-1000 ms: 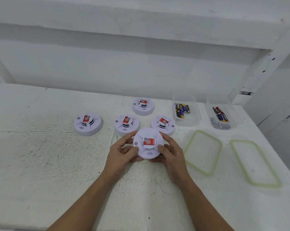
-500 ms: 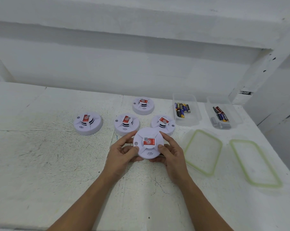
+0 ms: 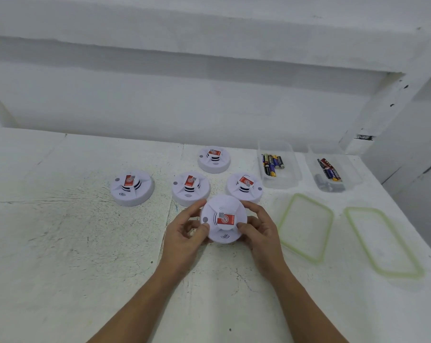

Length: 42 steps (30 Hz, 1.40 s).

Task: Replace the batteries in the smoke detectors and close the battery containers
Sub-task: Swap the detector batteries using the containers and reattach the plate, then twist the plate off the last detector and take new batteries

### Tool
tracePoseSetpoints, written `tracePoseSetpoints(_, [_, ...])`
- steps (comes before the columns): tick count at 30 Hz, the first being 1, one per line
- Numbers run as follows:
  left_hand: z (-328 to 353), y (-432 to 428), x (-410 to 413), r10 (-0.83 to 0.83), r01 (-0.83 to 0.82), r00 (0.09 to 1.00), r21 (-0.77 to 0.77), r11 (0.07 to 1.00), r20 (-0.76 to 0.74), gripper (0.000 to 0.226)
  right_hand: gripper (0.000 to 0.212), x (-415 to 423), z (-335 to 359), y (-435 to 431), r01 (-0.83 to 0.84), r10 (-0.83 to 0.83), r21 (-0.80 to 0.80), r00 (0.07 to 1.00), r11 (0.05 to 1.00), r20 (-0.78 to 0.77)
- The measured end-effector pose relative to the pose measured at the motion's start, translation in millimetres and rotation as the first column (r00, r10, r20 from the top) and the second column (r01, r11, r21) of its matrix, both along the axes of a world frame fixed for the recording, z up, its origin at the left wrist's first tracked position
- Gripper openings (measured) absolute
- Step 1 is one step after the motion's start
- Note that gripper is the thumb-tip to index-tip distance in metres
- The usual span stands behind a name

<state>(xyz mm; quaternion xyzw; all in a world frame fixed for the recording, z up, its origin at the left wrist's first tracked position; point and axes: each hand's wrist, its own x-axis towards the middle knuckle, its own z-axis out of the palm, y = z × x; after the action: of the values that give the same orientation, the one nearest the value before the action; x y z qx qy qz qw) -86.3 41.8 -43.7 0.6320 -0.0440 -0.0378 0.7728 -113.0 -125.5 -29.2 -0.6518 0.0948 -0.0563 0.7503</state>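
A round white smoke detector (image 3: 223, 229) with a red label is held between both hands just above the table, face up. My left hand (image 3: 184, 233) grips its left rim with thumb and fingers. Along its right rim my right hand (image 3: 261, 231) grips it, thumb on top. Several more white detectors stand behind: one at the left (image 3: 132, 188), one in the middle (image 3: 191, 188), one to the right (image 3: 244, 186) and one farther back (image 3: 214, 159). Two clear open containers hold batteries, the left one (image 3: 278, 179) and the right one (image 3: 333, 186).
Two clear lids with green seals lie flat to the right, one nearer (image 3: 306, 227) and one farther right (image 3: 382, 242). The white table (image 3: 61, 243) ends at a wall behind and a white post (image 3: 392, 105) at the right rear.
The held detector has turned a little between my hands, its label and grey dot shifting. Both hands stay at the same spot with the same grip.
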Motion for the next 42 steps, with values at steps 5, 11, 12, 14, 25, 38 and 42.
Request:
tracePoseSetpoints(5, [18,11,11,0.065,-0.074,0.992,0.080,0.994,0.104,0.042,0.041,12,18,11,-0.040,0.043,-0.058,0.998,0.998,0.048])
tracePoseSetpoints(11, [56,49,74,0.066,-0.108,0.973,0.185,0.977,0.221,0.036,0.041,77,58,41,-0.078,0.096,-0.174,0.991,0.982,0.097])
tracePoseSetpoints(12, [61,58,90,0.071,-0.115,0.971,0.182,0.977,0.230,0.036,0.042,94,63,48,-0.076,0.100,-0.215,0.990,0.974,0.101])
tracePoseSetpoints(14, [66,70,117,0.075,-0.112,0.977,0.185,0.976,0.199,0.034,0.041,121,69,59,-0.074,0.102,-0.307,0.992,0.949,0.076])
tracePoseSetpoints(25, [51,115,221,0.006,-0.020,1.000,0.474,0.880,0.031,0.037,0.040,210,62,111,-0.169,0.092,-0.608,0.983,0.776,-0.156])
tracePoseSetpoints(38, [37,123,247,-0.011,0.009,1.000,0.654,0.756,0.000,0.031,0.017,242,49,127,-0.266,0.028,-0.801,0.954,0.536,-0.298])
tracePoseSetpoints(42, [38,119,245,0.005,0.003,1.000,0.687,0.727,-0.009,0.026,0.019,245,49,133,-0.308,0.011,-0.814,0.937,0.493,-0.349])
